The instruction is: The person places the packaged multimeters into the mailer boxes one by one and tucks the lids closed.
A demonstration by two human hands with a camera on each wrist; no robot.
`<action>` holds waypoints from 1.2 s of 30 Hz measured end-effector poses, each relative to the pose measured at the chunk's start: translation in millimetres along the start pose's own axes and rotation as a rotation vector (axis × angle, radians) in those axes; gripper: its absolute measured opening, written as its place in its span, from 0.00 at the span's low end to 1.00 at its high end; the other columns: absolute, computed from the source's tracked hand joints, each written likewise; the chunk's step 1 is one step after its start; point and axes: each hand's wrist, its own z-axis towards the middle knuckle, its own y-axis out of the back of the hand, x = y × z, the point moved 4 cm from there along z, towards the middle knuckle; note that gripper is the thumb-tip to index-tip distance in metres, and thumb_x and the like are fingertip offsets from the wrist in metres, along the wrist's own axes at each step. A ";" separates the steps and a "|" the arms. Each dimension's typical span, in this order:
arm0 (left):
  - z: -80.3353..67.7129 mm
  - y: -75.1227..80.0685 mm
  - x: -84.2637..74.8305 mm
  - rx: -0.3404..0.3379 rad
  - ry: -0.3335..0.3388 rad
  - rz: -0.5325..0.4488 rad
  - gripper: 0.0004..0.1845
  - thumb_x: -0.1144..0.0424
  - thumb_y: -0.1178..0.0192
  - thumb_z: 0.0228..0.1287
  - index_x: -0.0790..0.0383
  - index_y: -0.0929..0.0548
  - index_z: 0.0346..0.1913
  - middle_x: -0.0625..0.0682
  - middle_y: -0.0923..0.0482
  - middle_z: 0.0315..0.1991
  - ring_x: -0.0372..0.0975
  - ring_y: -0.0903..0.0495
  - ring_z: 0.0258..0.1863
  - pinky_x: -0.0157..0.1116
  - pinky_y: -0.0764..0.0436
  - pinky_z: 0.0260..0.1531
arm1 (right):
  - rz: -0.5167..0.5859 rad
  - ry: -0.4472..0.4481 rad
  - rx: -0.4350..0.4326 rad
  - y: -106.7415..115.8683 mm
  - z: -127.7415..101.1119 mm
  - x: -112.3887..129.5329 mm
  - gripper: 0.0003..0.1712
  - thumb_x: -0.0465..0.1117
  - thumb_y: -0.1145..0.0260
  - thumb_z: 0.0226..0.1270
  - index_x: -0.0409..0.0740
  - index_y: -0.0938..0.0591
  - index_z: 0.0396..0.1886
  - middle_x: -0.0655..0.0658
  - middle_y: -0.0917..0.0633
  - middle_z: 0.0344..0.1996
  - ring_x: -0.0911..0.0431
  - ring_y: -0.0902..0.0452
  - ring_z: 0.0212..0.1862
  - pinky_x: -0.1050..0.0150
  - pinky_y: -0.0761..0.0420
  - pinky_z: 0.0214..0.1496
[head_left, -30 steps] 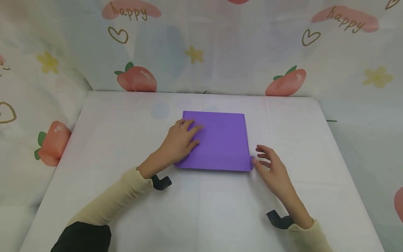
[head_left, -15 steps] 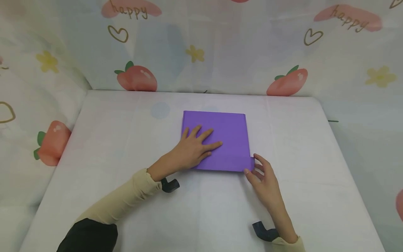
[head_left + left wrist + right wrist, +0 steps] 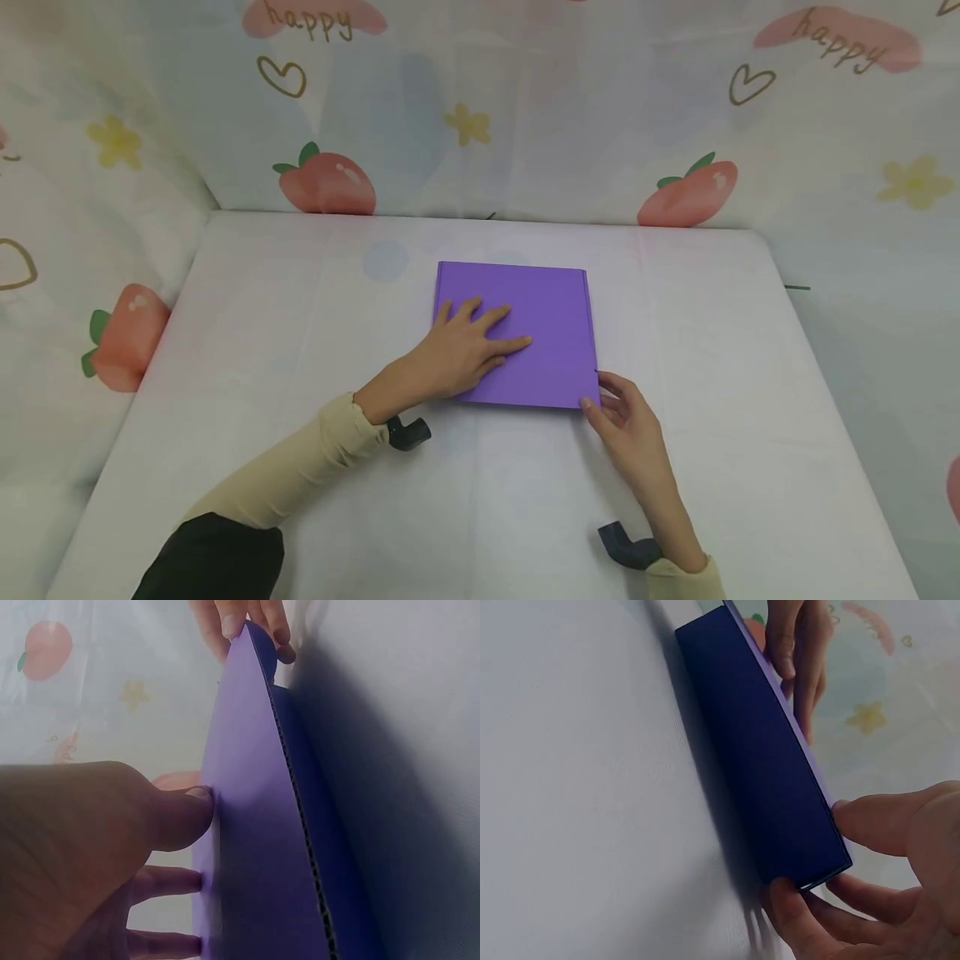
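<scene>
A flat purple cardboard box (image 3: 543, 304) lies on the white-covered table with its lid down. My left hand (image 3: 461, 354) rests on the left part of the lid, fingers spread and straight. At the near right corner my right hand (image 3: 628, 425) holds the box, thumb at the lid's front edge and fingers curled against the right side. In the right wrist view the box's front wall (image 3: 754, 742) looks dark blue in shade, and the right thumb (image 3: 877, 821) touches the lid edge. The lid's corrugated cut edge (image 3: 300, 817) shows in the left wrist view, slightly apart from the wall.
The white table cover (image 3: 675, 500) stretches around the box. Behind and at the left hang printed cloth walls (image 3: 555, 125) with peaches, stars and hearts. A black curved piece (image 3: 630, 550) juts from the right wrist, and another (image 3: 408, 434) from the left wrist.
The left hand slid rightward and spread flat on the lid. My right hand came in to the near right corner, and the small flap sticking out there is no longer visible.
</scene>
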 end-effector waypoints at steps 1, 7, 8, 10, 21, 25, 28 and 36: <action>0.1 0.4 0.1 0.003 0.002 0.000 0.25 0.48 0.51 0.83 0.25 0.34 0.77 0.52 0.42 0.83 0.61 0.43 0.81 0.70 0.38 0.72 | 0.023 -0.013 0.009 0.0 0.5 0.0 0.33 0.40 0.33 0.76 0.36 0.33 0.75 0.32 0.28 0.74 0.38 0.23 0.69 0.88 0.26 0.52; 0.4 2.9 0.0 0.007 -0.001 0.001 0.25 0.49 0.50 0.83 0.25 0.33 0.76 0.53 0.41 0.83 0.62 0.42 0.80 0.70 0.36 0.71 | 0.083 -0.092 0.031 0.1 2.7 -0.4 0.33 0.39 0.33 0.76 0.36 0.33 0.75 0.35 0.29 0.75 0.42 0.22 0.68 0.85 0.22 0.51; 0.4 3.4 -0.1 0.006 -0.003 0.002 0.24 0.50 0.51 0.83 0.26 0.33 0.76 0.53 0.40 0.83 0.62 0.42 0.80 0.70 0.36 0.71 | 0.087 -0.100 0.031 0.0 3.0 -0.6 0.33 0.39 0.33 0.76 0.36 0.33 0.75 0.35 0.29 0.74 0.46 0.21 0.67 0.84 0.22 0.52; 0.3 4.3 -0.1 0.002 -0.008 0.003 0.24 0.51 0.51 0.83 0.26 0.32 0.76 0.53 0.40 0.82 0.62 0.41 0.79 0.70 0.35 0.70 | 0.102 -0.111 0.035 -0.4 3.9 -1.7 0.33 0.38 0.34 0.76 0.36 0.33 0.76 0.36 0.29 0.74 0.56 0.19 0.64 0.84 0.22 0.52; -2.2 4.6 1.0 0.005 -0.004 -0.035 0.33 0.69 0.52 0.80 0.28 0.31 0.76 0.54 0.41 0.82 0.62 0.42 0.80 0.71 0.36 0.71 | 0.091 -0.125 0.014 -0.2 7.5 0.6 0.32 0.37 0.31 0.74 0.37 0.31 0.73 0.38 0.27 0.72 0.67 0.18 0.55 0.83 0.21 0.49; -2.3 3.9 1.2 0.008 -0.001 -0.034 0.32 0.68 0.52 0.81 0.28 0.32 0.76 0.54 0.42 0.83 0.62 0.43 0.80 0.71 0.36 0.71 | 0.034 -0.135 -0.001 0.0 7.5 3.0 0.32 0.38 0.30 0.72 0.38 0.30 0.72 0.38 0.26 0.71 0.53 0.18 0.59 0.82 0.21 0.46; -2.5 3.0 2.2 0.003 -0.006 -0.029 0.33 0.69 0.52 0.80 0.28 0.32 0.77 0.54 0.42 0.83 0.62 0.43 0.80 0.71 0.36 0.71 | 0.021 -0.134 -0.006 -0.2 8.2 3.6 0.32 0.38 0.29 0.72 0.38 0.30 0.71 0.38 0.25 0.70 0.56 0.18 0.56 0.81 0.20 0.45; -5.9 -0.8 9.2 -0.080 -0.015 -0.085 0.40 0.78 0.46 0.68 0.31 0.25 0.73 0.52 0.37 0.81 0.60 0.43 0.81 0.66 0.37 0.74 | -0.074 -0.109 -0.038 -1.2 9.7 1.4 0.32 0.38 0.29 0.72 0.38 0.30 0.71 0.37 0.22 0.68 0.43 0.18 0.61 0.83 0.25 0.45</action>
